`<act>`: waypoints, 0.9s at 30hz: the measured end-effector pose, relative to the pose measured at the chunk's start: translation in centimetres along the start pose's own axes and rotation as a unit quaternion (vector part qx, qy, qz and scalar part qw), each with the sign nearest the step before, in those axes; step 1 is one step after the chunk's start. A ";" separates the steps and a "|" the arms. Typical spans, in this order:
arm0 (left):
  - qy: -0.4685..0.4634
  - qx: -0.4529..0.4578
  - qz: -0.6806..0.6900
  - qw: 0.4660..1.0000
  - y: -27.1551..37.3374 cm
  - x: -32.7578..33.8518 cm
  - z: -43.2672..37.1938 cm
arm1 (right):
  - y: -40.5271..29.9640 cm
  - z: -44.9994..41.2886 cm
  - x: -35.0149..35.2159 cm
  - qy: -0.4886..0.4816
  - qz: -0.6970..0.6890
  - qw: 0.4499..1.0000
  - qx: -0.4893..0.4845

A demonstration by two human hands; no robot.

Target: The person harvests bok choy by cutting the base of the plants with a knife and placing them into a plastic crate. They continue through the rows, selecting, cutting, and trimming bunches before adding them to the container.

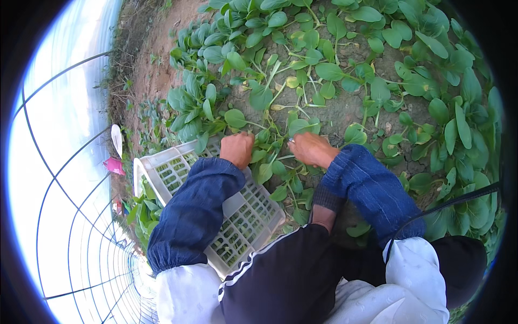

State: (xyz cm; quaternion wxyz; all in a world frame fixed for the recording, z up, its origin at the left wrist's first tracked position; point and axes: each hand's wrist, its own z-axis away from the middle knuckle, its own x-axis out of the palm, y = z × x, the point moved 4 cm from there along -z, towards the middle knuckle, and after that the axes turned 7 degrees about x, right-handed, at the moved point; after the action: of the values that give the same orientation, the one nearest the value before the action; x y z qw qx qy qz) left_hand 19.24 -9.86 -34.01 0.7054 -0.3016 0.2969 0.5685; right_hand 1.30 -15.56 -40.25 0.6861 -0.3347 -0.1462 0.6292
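Note:
My left hand [237,150] is curled into a loose fist beside a leafy green plant [265,135], just past the crate's far edge. Its fingertips are turned away, so whatever lies inside them is hidden. To the right of the same plant, my right hand [311,149] is low over the soil with its fingers bent. A small shiny bit [291,139] shows at those fingers; whether it is a ring or a tool I cannot tell. Under my left forearm stands a white plastic crate [259,208] with slotted sides, and green stems show through the slots.
Leafy greens [417,83] spread over bare soil [344,103] ahead and to the right. Cut stems and yellowed leaves [292,82] lie among them. On the left runs a plastic-film greenhouse wall [64,121] with curved ribs. A pink item [114,166] is beside it.

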 end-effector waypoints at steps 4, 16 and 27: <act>0.004 0.005 0.072 0.997 -1.1 -2.2 0.1 | 1.0 0.9 -0.9 -0.041 -0.031 0.999 0.010; -0.041 -0.023 0.488 0.871 -3.5 -4.5 3.4 | 4.3 2.0 -1.5 -0.039 -0.408 0.907 -0.101; -0.143 -0.002 0.750 0.646 4.0 -7.8 1.9 | 0.6 4.9 -7.0 -0.004 -0.488 0.831 -0.267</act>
State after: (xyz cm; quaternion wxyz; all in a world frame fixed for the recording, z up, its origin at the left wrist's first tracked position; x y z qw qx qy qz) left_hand 14.07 -12.62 -27.18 0.0714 0.1074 0.3155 0.9401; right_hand -3.31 -20.91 -35.52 0.7871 -0.3874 -0.4562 0.1497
